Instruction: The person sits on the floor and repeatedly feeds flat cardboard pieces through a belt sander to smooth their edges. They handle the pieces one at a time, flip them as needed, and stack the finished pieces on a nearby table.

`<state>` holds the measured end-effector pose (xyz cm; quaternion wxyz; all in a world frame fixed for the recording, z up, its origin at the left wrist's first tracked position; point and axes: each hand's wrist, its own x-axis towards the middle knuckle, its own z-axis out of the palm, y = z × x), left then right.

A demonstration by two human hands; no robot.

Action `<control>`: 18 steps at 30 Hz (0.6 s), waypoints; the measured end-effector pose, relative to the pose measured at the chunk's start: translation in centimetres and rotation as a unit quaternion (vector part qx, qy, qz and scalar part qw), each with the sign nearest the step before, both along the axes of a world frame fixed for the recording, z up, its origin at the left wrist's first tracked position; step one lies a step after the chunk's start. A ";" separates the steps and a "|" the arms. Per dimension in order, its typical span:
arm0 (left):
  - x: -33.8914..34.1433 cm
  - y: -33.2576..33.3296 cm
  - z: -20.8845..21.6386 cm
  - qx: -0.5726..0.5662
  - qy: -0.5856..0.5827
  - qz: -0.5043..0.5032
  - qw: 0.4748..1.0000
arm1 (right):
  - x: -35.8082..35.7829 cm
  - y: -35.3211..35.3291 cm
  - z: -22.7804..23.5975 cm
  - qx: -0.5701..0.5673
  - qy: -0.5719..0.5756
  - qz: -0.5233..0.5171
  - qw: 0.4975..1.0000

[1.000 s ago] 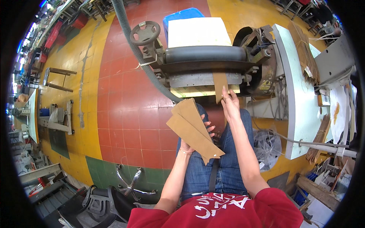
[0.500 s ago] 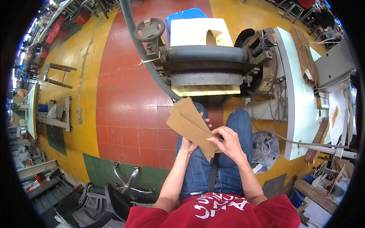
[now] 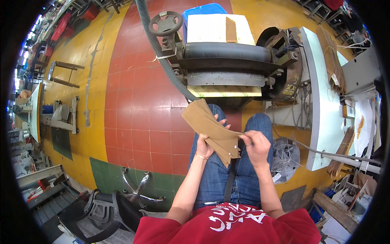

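Note:
Above my lap, my left hand (image 3: 204, 147) grips a fanned stack of thin brown leather-like pieces (image 3: 209, 129) from below, thumb on top. My right hand (image 3: 258, 147) pinches the right corner of the top piece, which bends up a little off the rest. Small white marks show on the pieces' lower ends. In front of me stands a roller machine with a dark roller (image 3: 227, 51) and a metal plate (image 3: 225, 79). One similar brown piece (image 3: 230, 30) lies on the white board (image 3: 206, 29) behind the roller.
A handwheel (image 3: 166, 23) and a grey hose (image 3: 162, 61) flank the machine's left side. To the right, a pale table (image 3: 321, 101) carries bundles of brown strips (image 3: 334, 69). A plastic bag (image 3: 286, 158) sits beside my right leg, and a black chair (image 3: 103, 211) stands behind left.
My right hand has drawn the top piece's corner to the right and up. The stack is fanned wider. The brown piece on the white board now lies flat and straight.

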<state>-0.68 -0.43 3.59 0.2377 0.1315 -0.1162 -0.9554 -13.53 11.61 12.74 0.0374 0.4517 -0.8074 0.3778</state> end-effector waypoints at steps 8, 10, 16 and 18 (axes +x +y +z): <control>-0.2 -0.4 1.3 0.009 -0.066 0.039 0.997 | -5.5 -2.0 -6.6 -0.081 -0.481 -0.143 0.861; -0.4 -0.4 1.3 0.000 -0.068 0.034 0.997 | -5.1 -1.6 -8.0 -0.087 -0.557 -0.237 0.791; -0.1 -0.4 0.6 0.040 -0.036 -0.016 0.998 | -6.3 -4.0 -8.9 -0.192 -0.589 -0.175 0.765; -0.1 -0.4 0.6 0.026 -0.042 -0.023 0.999 | -8.0 -6.9 -9.0 -0.273 -0.530 -0.131 0.792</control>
